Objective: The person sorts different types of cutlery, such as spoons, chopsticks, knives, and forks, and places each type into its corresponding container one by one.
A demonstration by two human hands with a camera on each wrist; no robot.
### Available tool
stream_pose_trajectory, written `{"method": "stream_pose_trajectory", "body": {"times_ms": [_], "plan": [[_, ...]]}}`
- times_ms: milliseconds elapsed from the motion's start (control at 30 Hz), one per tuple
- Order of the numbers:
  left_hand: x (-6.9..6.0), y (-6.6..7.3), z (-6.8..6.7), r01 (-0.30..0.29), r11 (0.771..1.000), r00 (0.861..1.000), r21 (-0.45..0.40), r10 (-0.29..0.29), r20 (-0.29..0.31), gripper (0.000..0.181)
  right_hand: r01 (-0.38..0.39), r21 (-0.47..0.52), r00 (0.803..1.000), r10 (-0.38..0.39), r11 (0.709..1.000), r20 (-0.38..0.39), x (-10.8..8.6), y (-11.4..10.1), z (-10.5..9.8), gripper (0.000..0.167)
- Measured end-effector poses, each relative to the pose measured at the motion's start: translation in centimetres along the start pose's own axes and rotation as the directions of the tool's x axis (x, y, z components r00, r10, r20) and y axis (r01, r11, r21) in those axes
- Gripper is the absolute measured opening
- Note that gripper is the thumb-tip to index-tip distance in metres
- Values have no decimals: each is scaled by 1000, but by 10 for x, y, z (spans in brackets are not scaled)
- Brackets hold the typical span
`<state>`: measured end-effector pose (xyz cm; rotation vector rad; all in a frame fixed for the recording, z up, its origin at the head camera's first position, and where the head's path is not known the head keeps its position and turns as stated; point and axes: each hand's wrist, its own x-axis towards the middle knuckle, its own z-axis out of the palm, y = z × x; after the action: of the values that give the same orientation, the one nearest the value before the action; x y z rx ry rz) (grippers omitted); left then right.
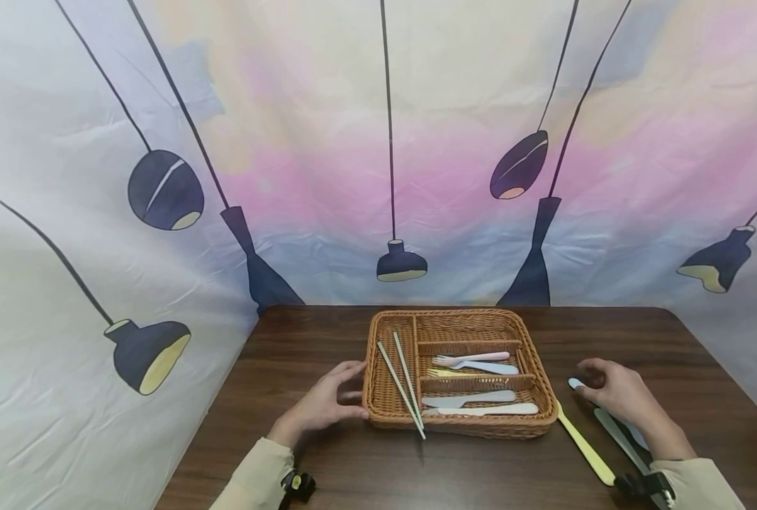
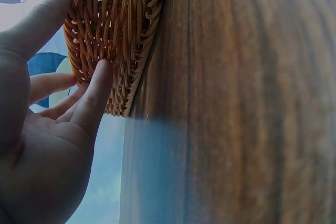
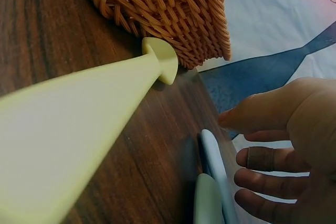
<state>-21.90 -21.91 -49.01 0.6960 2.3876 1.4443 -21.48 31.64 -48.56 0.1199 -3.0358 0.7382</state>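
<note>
In the head view, a wicker cutlery basket [image 1: 458, 427] stands on the table. My left hand [image 1: 324, 400] touches its left end with spread fingertips, and the left wrist view shows the thumb and fingers on the woven wall [image 2: 113, 24]. On the right, my right hand [image 1: 627, 397] hovers over a pale blue utensil [image 1: 576, 383], fingers apart from the thumb and holding nothing. A green utensil [image 3: 208, 200] lies beside the blue one. Between basket and right hand lies a yellow spoon [image 1: 585, 446], its bowl end [image 3: 161, 60] close to the basket.
Two pale chopsticks [image 1: 399, 382] lean in the basket's left compartment, their ends over the front rim. Forks [image 1: 474, 365] lie in a middle compartment, white and pale blue knives [image 1: 487, 409] in the front one. Behind the brown table [image 1: 315, 326] hangs a printed cloth [image 1: 327, 177].
</note>
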Motion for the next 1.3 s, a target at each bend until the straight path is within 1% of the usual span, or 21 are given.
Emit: {"method": "stream_pose_trajectory", "body": {"times_ms": [267,567,867,967,1167,1300], "plan": [[1,-5,0,-37,999,999,-33,37,4,96,-21,15,998,20,1000,57,0,2,-1,54],[1,-5,0,-37,998,999,-48,37,11,95,-31,8,997,30,999,68,1,3,2,54],[0,-4,0,-37,998,999,-44,38,10,95,-37,17,996,35,999,86,0,3,3,56],[0,-4,0,-34,998,999,-45,34,8,96,-33,15,995,32,999,93,1,3,4,52],[0,-4,0,-37,998,999,-56,38,10,95,-27,-3,995,27,1000,100,3,4,5,34],[0,-3,0,-31,998,999,-53,31,12,95,-29,-11,995,30,1000,93,4,4,6,31]]}}
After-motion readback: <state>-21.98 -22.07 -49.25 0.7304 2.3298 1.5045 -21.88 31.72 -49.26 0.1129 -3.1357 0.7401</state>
